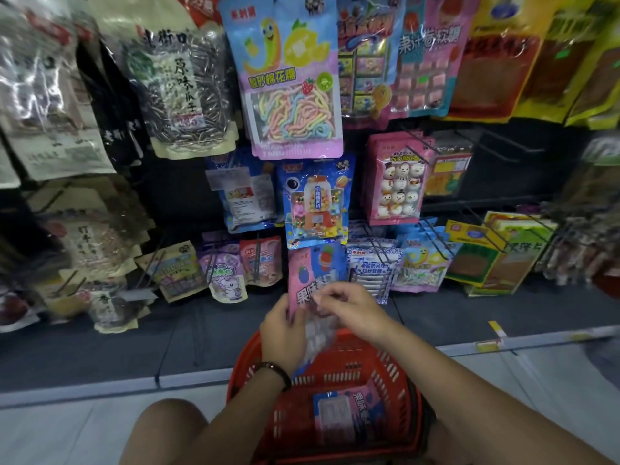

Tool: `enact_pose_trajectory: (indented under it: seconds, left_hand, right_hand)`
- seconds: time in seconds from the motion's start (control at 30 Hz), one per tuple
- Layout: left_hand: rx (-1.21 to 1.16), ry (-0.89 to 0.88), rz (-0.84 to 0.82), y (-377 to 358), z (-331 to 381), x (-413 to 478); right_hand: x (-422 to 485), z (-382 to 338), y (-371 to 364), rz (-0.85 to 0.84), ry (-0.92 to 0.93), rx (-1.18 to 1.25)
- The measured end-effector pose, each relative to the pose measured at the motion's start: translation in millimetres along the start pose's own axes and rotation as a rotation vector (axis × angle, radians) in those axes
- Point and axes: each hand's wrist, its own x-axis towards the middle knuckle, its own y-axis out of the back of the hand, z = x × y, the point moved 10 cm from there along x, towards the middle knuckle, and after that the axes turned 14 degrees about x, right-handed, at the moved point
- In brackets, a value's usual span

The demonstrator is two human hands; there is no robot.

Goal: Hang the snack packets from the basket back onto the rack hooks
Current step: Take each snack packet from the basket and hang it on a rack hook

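Packet in hand: a pink packet point(303, 280) with a clear lower part, held upright over the basket, just below the blue packet point(315, 203) hanging on the rack.
Left hand point(281, 333): grasps the packet's left edge, fingers wrapped round it; a dark wristband point(273, 372) sits on the wrist.
Right hand point(349, 307): pinches the front of the packet near its middle, fingertips curled in; forearm runs in from the lower right.
Basket point(399, 380): red plastic, on the floor in front of the person, directly beneath the hands.
Remaining stock: one more pink packet point(339, 414) lies flat in the basket bottom.
Rack: wire hooks carrying rows of hanging packets; several bare hooks point(496, 146) show to the right. The hook behind the held packet is hidden.
Step in hand: judged to be lifting the packet to a hook in the lowest row; hanging not yet done.
Next move calls for: finding the hole at the packet's top, lining it up with a hook tip, and sliding it on squarely.
Progress: judged near the end, with one packet left after this one.
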Motion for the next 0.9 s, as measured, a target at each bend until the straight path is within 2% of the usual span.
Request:
enact_pose_trajectory:
  seconds: [0.13,0.27,0.5,0.63,0.8,0.9]
  left_hand:
    - [-0.175,0.090,-0.128,1.3,-22.8,16.4]
    - [-0.252,0.098,-0.259,-2.6,-28.4,26.4]
    - [-0.290,0.099,-0.268,-6.8,-31.0,41.7]
    - [-0.207,0.072,-0.226,-12.1,-34.0,54.5]
    - [0.198,0.010,-0.127,-16.3,-46.6,81.2]
    - [0.113,0.107,-0.198,-39.6,-67.5,96.9]
  right_hand:
    - [0.4,-2.7,51.1,0.270,0.021,-0.178]
    - [8.7,18.8,63.1,0.239,-0.063,0.041]
    - [22.8,33.5,67.4,0.245,-0.026,0.075]
    - [33.5,39.7,73.3,0.275,0.007,-0.041]
    - [54.7,54.1,89.9,0.333,-0.002,-0.148]
    - [67.8,67.7,91.2,0.338,-0.010,-0.075]
